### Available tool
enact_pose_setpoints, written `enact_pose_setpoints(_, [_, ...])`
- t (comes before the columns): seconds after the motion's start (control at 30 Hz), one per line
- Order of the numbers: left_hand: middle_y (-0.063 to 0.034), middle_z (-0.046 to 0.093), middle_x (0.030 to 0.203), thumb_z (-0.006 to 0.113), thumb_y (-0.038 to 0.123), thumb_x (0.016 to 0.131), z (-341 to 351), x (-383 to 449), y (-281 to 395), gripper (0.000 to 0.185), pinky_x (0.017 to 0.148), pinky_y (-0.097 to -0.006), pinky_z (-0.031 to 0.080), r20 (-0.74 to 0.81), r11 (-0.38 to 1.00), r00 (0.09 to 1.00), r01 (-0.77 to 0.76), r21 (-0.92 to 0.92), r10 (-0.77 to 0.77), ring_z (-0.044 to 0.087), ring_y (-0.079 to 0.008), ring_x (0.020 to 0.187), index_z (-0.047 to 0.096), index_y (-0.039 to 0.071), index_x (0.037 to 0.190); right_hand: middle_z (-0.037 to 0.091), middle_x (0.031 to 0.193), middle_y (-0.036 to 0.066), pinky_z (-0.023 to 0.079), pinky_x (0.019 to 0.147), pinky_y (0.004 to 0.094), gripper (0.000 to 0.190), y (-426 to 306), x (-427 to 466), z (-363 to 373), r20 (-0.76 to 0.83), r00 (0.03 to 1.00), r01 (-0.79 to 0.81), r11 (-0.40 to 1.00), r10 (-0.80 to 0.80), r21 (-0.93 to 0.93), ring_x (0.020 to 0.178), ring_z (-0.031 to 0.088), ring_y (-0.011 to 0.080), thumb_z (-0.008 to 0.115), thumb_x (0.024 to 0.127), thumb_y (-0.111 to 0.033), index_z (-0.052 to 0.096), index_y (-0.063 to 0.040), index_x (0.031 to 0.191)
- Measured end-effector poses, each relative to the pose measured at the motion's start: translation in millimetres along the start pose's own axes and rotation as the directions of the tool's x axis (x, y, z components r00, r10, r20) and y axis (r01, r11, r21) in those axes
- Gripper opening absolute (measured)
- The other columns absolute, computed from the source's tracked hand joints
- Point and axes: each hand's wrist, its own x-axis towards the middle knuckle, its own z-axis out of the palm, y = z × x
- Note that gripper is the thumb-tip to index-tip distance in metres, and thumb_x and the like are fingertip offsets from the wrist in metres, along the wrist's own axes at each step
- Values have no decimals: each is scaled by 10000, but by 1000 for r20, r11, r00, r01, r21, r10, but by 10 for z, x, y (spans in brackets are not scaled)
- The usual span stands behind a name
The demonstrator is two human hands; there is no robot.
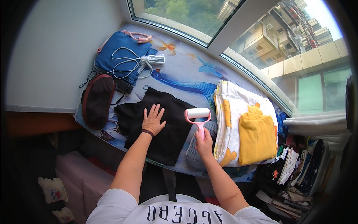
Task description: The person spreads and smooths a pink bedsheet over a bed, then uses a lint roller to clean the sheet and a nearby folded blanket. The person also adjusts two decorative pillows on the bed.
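Observation:
My left hand (153, 120) lies flat on a black garment (170, 140), fingers spread, with a dark beaded bracelet on the wrist. The garment, apparently a short-sleeved shirt, is spread on the patterned tabletop (181, 65). In my right hand (204, 144) is a lint roller (198, 113) with a pink handle and a white roll. Its roll is raised near the right edge of the garment; whether it touches the cloth I cannot tell. Below the roller and partly behind my right hand is a grey ribbed item (194, 152).
Right of it lies a folded white patterned blanket (232, 100) with a folded yellow garment (257, 140) on top. A blue bag (117, 50) under a white cable and a dark oval case (98, 102) occupy the left. Windows (179, 16) border the far side; clothes (288, 165) fill the lower right.

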Motion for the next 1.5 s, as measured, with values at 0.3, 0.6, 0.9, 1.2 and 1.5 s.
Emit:
enact_pose_setpoints(0.3, [-88, 187, 1518, 584, 484, 768, -11, 164, -79, 753, 1094, -558, 107, 81, 996, 994, -66, -53, 70, 148, -249, 1405, 329, 204, 1419, 627, 887, 230, 460, 730, 431, 306, -21, 1923, 764, -16, 976, 200, 927, -216, -316, 854, 605, 400, 545, 897, -294, 565, -32, 1054])
enact_pose_setpoints(0.6, [-21, 239, 1505, 611, 501, 740, -218, 779, -241, 712, 1068, -600, 164, 43, 992, 998, -46, -119, 51, 187, -225, 1391, 397, 274, 1379, 625, 831, 189, 474, 679, 396, 332, -767, 3520, 717, 152, 951, 308, 845, -268, -437, 729, 609, 316, 533, 896, -331, 574, -22, 1013])
enact_pose_setpoints(0.9, [-22, 246, 1504, 602, 511, 747, -170, 682, -383, 695, 1072, -589, 158, 66, 987, 998, -14, -158, 25, 203, -229, 1384, 415, 262, 1368, 639, 861, 202, 471, 723, 388, 358, -708, 3157, 119, 443, 872, 462, 647, -209, -606, 802, 629, 331, 566, 883, -330, 576, -58, 1114])
enact_pose_setpoints(1.2, [-28, 274, 1495, 609, 475, 753, -231, 704, -406, 665, 1065, -569, 213, 33, 978, 999, -20, -209, 27, 238, -231, 1376, 448, 220, 1346, 613, 803, 162, 451, 687, 359, 348, -1209, 3758, 1342, 454, 829, 538, 687, -326, -489, 728, 579, 259, 559, 890, -329, 598, -9, 1019])
enact_pose_setpoints(1.5, [-107, 436, 1342, 706, 218, 712, -943, 2471, -1050, 651, 1014, -414, 328, -578, 978, 804, 20, -206, -138, 430, -274, 1215, 446, 112, 1299, 607, 786, 167, 453, 694, 355, 320, -830, 3147, 446, 421, 893, 390, 745, -161, -542, 738, 588, 253, 564, 883, -325, 591, -13, 950])
